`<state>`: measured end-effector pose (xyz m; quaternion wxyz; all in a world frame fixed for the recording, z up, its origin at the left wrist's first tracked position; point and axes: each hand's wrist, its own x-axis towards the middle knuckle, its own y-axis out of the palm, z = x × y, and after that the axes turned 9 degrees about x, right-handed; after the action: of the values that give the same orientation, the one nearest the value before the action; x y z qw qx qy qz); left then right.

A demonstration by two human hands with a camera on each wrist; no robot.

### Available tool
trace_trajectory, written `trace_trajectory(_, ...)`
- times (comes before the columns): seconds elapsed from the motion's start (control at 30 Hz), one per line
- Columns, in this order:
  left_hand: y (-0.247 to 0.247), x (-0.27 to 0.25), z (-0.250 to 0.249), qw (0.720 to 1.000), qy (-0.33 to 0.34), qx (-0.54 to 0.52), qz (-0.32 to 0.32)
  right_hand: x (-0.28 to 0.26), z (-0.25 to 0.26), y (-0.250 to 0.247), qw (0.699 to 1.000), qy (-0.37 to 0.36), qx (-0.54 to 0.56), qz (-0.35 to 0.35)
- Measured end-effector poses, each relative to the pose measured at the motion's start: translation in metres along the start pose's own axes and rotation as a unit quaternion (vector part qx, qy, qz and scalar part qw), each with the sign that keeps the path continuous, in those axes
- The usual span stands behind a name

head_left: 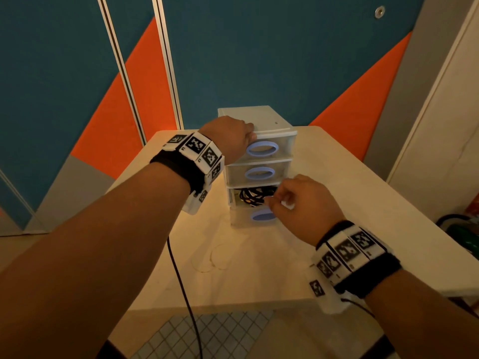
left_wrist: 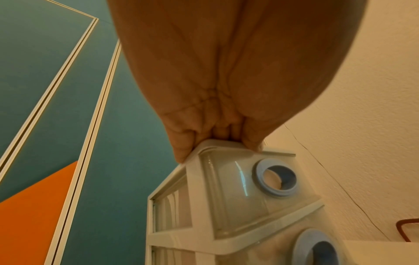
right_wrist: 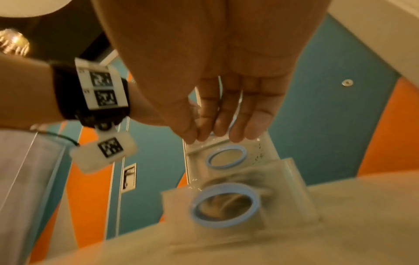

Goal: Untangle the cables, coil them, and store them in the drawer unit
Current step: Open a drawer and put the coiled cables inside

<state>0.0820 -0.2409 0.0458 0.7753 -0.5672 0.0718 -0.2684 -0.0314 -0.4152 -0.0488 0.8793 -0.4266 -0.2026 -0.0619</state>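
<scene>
A white drawer unit (head_left: 261, 117) with three clear drawers and blue ring handles stands on the pale table (head_left: 350, 193). My left hand (head_left: 247, 134) grips its top front-left corner; in the left wrist view the left hand (left_wrist: 215, 141) has thumb and fingers curled over the top edge of the drawer unit (left_wrist: 229, 200). The bottom drawer (head_left: 260, 216) is pulled out, with coiled black cables (head_left: 255, 196) inside. My right hand (head_left: 276, 202) hovers over that drawer's front and holds nothing. In the right wrist view the right hand (right_wrist: 215, 137) has loose, fairly straight fingers above the blurred bottom drawer (right_wrist: 226, 206).
The unit stands near the table's far edge, in front of teal and orange wall panels (head_left: 259, 47). A thin black cord (head_left: 181, 278) hangs from my left wrist over the table's near edge. A green object (head_left: 464, 235) lies off the table at the right.
</scene>
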Motion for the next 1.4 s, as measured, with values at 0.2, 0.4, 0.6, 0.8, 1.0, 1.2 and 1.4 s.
trace_trajectory(0.2, -0.002, -0.001, 0.0, 1.0, -0.004, -0.009, 0.008, -0.01, 0.016, 0.008, 0.754, 0.421, 0.489, 0.12)
trace_trajectory(0.4, -0.005, -0.004, -0.003, 1.0, -0.01, -0.014, 0.014, -0.01, 0.019, 0.03, 0.596, 0.474, 0.648, 0.013)
trace_trajectory(0.6, -0.008, -0.009, -0.003, 1.0, -0.01, -0.01, 0.018, -0.013, 0.019, 0.056, 0.548, 0.451, 0.702, -0.056)
trace_trajectory(0.8, -0.009, -0.008, -0.003, 1.0, -0.011, -0.008, 0.028, 0.002, 0.013, 0.069, 0.529, 0.441, 0.715, -0.123)
trace_trajectory(1.0, -0.009, -0.008, -0.003, 0.999, -0.013, -0.014, 0.03, 0.006, 0.003, 0.089, 0.492, 0.427, 0.742, -0.155)
trace_trajectory(1.2, -0.01, -0.01, -0.004, 0.999, -0.009, -0.009, 0.029, 0.013, -0.003, 0.099, 0.474, 0.421, 0.756, -0.164)
trace_trajectory(1.4, -0.009, -0.011, -0.005, 1.0, -0.01, -0.007, 0.022, 0.03, -0.01, 0.109, 0.48, 0.415, 0.755, -0.164)
